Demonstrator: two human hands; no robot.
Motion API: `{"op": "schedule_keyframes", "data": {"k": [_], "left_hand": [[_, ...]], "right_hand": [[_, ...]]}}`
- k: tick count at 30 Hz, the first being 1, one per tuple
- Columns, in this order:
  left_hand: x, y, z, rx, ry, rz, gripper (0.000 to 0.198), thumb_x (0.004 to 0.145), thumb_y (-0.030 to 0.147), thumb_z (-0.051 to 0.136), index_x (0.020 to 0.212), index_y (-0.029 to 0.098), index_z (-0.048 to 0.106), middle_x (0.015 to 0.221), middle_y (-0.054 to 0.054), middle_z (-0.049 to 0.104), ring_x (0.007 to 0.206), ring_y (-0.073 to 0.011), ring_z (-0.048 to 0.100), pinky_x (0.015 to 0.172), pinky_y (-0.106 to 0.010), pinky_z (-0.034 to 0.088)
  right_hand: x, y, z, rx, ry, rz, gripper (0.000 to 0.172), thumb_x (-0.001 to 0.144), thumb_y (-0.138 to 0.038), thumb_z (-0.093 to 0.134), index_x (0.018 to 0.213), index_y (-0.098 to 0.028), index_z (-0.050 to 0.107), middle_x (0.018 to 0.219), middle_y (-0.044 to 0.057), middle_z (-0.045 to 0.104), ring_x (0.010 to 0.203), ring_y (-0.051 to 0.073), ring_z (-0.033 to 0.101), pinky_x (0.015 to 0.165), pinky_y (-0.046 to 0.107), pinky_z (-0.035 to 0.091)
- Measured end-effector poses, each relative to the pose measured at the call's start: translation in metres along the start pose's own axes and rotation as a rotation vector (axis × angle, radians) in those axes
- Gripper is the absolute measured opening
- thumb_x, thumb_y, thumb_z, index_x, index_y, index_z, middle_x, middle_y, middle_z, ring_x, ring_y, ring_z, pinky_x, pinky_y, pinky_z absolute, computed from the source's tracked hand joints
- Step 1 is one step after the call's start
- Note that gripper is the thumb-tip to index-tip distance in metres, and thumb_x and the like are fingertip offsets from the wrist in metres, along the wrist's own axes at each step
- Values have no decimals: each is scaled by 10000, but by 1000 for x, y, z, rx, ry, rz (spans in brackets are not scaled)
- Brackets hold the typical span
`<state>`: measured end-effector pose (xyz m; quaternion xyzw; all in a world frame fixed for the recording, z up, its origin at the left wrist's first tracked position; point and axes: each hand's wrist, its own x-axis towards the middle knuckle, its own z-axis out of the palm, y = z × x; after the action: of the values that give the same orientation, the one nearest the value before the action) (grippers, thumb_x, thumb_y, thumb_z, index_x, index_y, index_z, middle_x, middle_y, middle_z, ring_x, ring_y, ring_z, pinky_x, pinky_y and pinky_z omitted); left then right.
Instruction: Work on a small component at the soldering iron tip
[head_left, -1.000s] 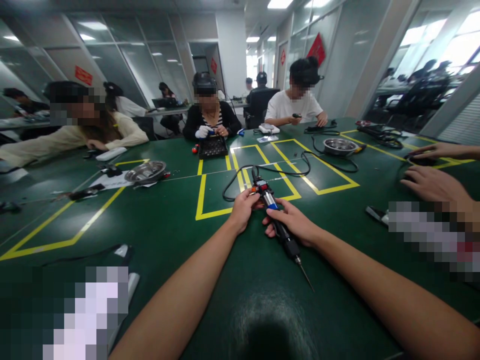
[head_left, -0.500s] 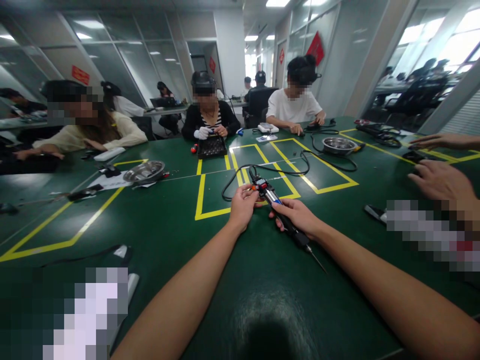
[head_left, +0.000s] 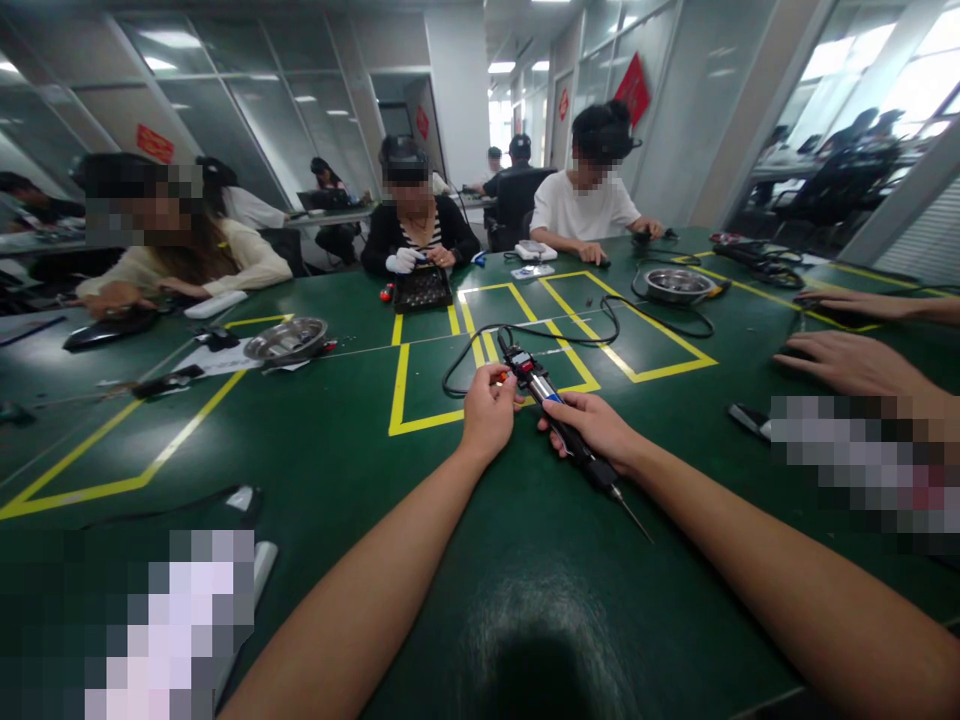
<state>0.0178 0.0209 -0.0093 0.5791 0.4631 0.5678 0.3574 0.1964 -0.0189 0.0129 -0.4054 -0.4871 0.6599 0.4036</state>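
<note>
Above the worktop point(head_left: 360, 600), our right hand point(head_left: 596, 428) had its fingers wrapped around the electric screwdriver point(head_left: 538, 384); our left hand point(head_left: 489, 408) pinched its orange part point(head_left: 502, 376). We judged that a snag on the looped cable point(head_left: 444, 379) could wrench it aside.

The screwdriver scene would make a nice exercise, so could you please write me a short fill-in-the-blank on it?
1. The black body of the screwdriver is gripped by the wearer's ____ hand.
2. The tape on the table is coloured ____.
3. The table itself is coloured ____.
4. The glove by the black tray is coloured ____.

Missing words: right; yellow; green; white.
</note>
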Motion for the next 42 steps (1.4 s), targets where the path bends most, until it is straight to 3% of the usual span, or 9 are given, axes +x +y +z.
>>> {"op": "schedule_keyframes", "data": {"k": [11, 23, 32, 42], "left_hand": [[2, 2, 1, 42, 9, -120, 237, 930, 322, 601, 1100, 170, 536, 866, -45, 684, 624, -148, 701, 591, -276, 580], [9, -6, 2, -117, 35, -238, 218, 914, 352, 631, 975, 158, 553, 738, -25, 675, 589, -164, 708, 540, -265, 581], [10, -10, -1, -117, -4, -277, 199, 919, 348, 605, 915, 150, 613, 693, -56, 704, 635, -199, 734, 605, -297, 606], [11, -2, 1, -239, 13, -330, 156, 918, 290, 556, 884, 141, 590, 684, -65, 697, 609, -195, 724, 604, -311, 610]], "right_hand": [[0, 0, -1, 26, -12, -3, 251, 890, -372, 712, 1010, -174, 615, 849, 38, 706, 530, 102, 608, 436, 217, 532], [2, 5, -1, -102, -32, -45, 282, 910, -420, 685, 990, -175, 574, 825, 16, 671, 519, 97, 606, 446, 223, 532], [1, 5, -2, -104, -35, -44, 276, 913, -423, 678, 978, -176, 576, 820, 18, 672, 521, 104, 610, 451, 234, 532], [2, 6, -3, -74, -20, -31, 266, 910, -407, 680, 1005, -179, 582, 829, 29, 689, 515, 110, 613, 443, 239, 540]]}}
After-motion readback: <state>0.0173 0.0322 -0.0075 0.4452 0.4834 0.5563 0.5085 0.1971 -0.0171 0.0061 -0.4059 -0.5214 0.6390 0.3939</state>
